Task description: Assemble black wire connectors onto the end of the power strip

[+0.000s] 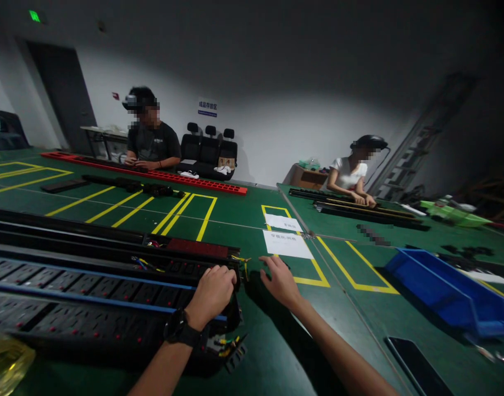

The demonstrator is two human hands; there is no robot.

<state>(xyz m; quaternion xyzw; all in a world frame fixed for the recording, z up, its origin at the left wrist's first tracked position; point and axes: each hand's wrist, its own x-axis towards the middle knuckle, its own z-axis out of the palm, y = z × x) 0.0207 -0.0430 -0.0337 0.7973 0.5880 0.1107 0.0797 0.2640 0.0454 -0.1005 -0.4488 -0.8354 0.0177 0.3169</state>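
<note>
Several long black power strips (99,319) with rows of sockets and small red parts lie side by side on the left of the green table. My left hand (214,294), a black watch at its wrist, is curled over the right end of one strip; its fingertips are partly hidden. Yellow-green wires (245,263) stick out just beyond that end. To their right, my right hand (278,279) hovers palm down, holding nothing, fingers apart. More coloured wires (229,345) poke from the nearest strip's open end.
A blue bin (449,291) and a phone (416,363) sit on the right. White paper sheets (288,244) lie ahead by yellow tape. Across the table, one person (153,143) works at a red rail (219,186), another (348,176) at black strips. Yellow plastic (6,357) is near left.
</note>
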